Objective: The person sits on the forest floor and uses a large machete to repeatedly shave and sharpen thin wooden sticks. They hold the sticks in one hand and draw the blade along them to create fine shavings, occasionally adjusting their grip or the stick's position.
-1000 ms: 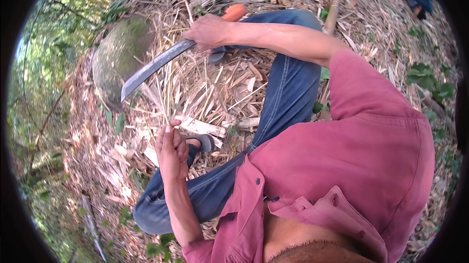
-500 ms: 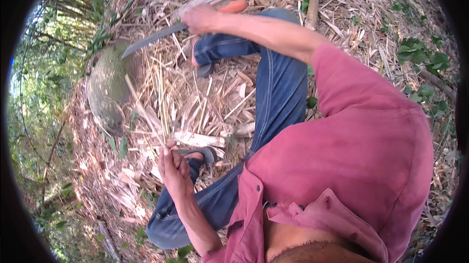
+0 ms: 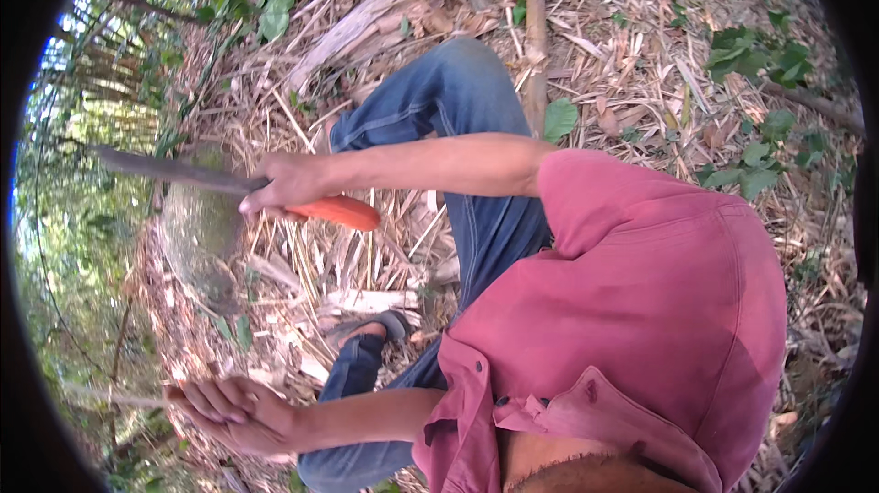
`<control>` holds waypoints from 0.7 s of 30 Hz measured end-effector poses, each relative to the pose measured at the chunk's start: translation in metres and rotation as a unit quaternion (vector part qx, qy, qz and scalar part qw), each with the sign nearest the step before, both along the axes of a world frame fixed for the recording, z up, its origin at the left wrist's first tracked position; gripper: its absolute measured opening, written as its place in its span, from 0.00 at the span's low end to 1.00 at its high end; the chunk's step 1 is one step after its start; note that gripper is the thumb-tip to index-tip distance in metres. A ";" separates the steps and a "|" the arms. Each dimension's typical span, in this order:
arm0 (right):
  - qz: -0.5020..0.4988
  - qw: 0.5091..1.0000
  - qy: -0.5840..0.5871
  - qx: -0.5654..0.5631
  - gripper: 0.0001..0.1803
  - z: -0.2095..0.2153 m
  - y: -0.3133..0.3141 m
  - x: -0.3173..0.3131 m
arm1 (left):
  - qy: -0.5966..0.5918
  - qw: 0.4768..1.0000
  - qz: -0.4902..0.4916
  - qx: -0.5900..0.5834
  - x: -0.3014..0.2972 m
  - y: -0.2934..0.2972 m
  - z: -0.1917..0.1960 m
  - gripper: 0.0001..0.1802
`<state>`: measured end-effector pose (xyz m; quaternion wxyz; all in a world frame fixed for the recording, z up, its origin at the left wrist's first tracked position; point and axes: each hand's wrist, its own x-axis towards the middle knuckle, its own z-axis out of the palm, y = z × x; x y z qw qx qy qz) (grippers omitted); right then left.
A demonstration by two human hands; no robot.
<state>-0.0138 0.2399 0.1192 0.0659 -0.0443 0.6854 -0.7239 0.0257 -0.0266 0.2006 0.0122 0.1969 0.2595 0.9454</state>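
My right hand (image 3: 293, 184) is closed round the orange handle of a machete (image 3: 341, 211). Its long dark blade points left, passing above a rounded, greenish-grey block of wood or stone (image 3: 197, 237); which of the two I cannot tell. My left hand (image 3: 233, 412) is lower and nearer, held out to the left with its fingers curled. A thin pale strip (image 3: 119, 397), like split bamboo or cane, sticks out leftward from those fingers. The strip's far end blurs into the foliage. Blade and strip are apart.
Pale wood chips and split strips (image 3: 375, 301) litter the ground between my bent legs. A bamboo pole (image 3: 536, 54) lies beyond my right knee. A weathered wood slab (image 3: 352, 31) lies at the far side. Green leafy plants (image 3: 755, 54) grow to the right, and dense foliage fills the left.
My right hand has swung the machete left and nearer, its blade now over the rounded block. My left hand has moved left and nearer, and the strip now points left.
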 end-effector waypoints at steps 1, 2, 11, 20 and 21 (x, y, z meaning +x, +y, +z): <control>0.013 0.998 -0.027 -0.056 0.17 -0.004 0.004 0.009 | -0.019 1.000 -0.004 0.003 -0.007 0.010 0.001 0.15; 0.012 0.993 -0.059 -0.101 0.18 -0.010 0.011 0.014 | -0.007 1.000 -0.016 -0.014 -0.016 0.016 0.001 0.16; 0.037 0.823 -0.277 -0.495 0.17 -0.051 0.027 0.082 | -0.144 0.968 -0.017 -0.204 -0.064 0.050 -0.012 0.18; 0.025 0.798 -0.143 -0.585 0.17 -0.027 0.047 0.021 | -0.194 0.947 -0.092 -0.240 -0.071 0.042 -0.035 0.15; 0.004 0.799 -0.142 -0.585 0.18 -0.018 0.053 0.017 | -0.195 0.947 -0.097 -0.236 -0.071 0.043 -0.034 0.15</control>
